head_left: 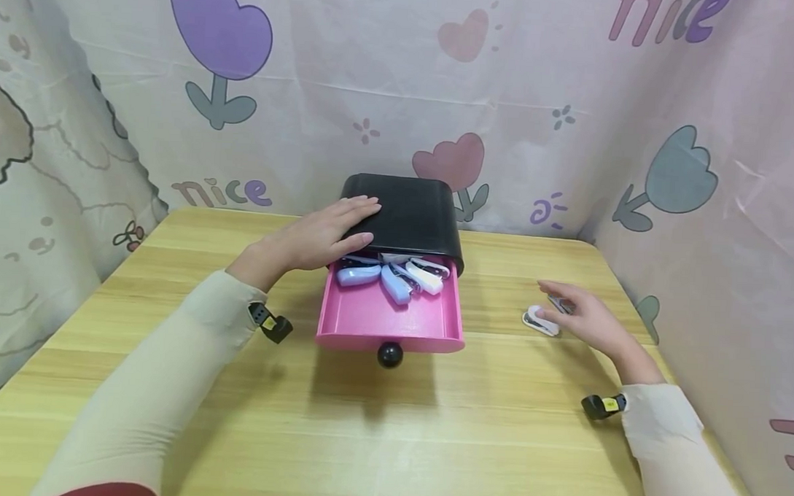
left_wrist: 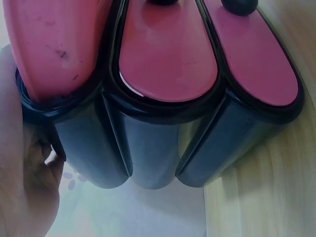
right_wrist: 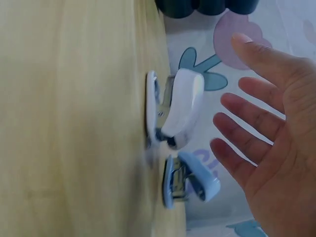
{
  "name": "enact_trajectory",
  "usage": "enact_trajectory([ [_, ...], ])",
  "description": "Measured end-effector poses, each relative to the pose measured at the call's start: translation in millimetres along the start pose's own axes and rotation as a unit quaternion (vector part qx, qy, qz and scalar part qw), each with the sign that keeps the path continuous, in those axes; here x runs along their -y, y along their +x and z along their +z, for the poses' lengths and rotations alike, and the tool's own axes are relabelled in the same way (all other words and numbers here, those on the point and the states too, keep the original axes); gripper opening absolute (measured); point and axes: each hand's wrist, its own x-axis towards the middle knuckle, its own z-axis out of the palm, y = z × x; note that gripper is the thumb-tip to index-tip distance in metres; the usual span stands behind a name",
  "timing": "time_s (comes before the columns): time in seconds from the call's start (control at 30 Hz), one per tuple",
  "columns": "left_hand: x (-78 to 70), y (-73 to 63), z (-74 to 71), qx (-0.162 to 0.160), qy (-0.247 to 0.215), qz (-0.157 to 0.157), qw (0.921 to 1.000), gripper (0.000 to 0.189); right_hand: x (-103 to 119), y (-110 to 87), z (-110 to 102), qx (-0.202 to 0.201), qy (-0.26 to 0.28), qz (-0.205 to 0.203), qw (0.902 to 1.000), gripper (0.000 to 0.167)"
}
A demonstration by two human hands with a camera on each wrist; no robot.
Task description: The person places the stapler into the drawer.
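Observation:
My left hand (head_left: 325,234) rests on the top left of a black drawer unit (head_left: 411,212), fingers laid over it. Below that hand, the unit's pink drawer (head_left: 388,324) is pulled out. Inside lie small staplers: a blue one (head_left: 359,276), another blue one (head_left: 398,284) and a white one (head_left: 425,277). On the right of the table, my right hand (head_left: 588,320) hovers by a white stapler (right_wrist: 183,108) and a blue stapler (right_wrist: 190,178). In the right wrist view its fingers are spread, apart from both and holding nothing.
The left wrist view shows three stacked compartments, with two lower pink drawer fronts (left_wrist: 168,59) pushed in. A black round knob (head_left: 389,355) sticks out from the pulled-out drawer. Patterned cloth (head_left: 324,77) hangs behind and beside the wooden table (head_left: 483,426).

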Motion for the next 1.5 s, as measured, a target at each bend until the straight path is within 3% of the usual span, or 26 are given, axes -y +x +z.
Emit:
enact_trajectory([
  [0.4,-1.7,-0.1,0.4,0.000,0.001,-0.003,1.0000,0.069,-20,-9.8,6,0.003,0.019,0.014,0.9997,0.054],
  [0.7,-0.6,-0.9,0.4,-0.005,-0.001,-0.004,1.0000,0.068,-27,-8.8,8,0.020,-0.028,0.051,0.9981,0.046],
  [0.93,-0.7,-0.9,0.9,-0.006,-0.004,-0.001,1.0000,0.068,-25,-9.5,10,0.023,-0.035,0.057,0.9975,0.043],
  [1.23,-0.3,-2.3,2.1,-0.007,-0.007,-0.002,1.0000,0.068,-18,-8.2,14,0.045,0.021,0.023,0.9985,0.034],
  [1.5,-0.4,-2.2,1.5,-0.009,-0.006,-0.002,0.9999,0.068,-15,-6.8,20,0.053,0.020,0.017,0.9983,0.045],
])
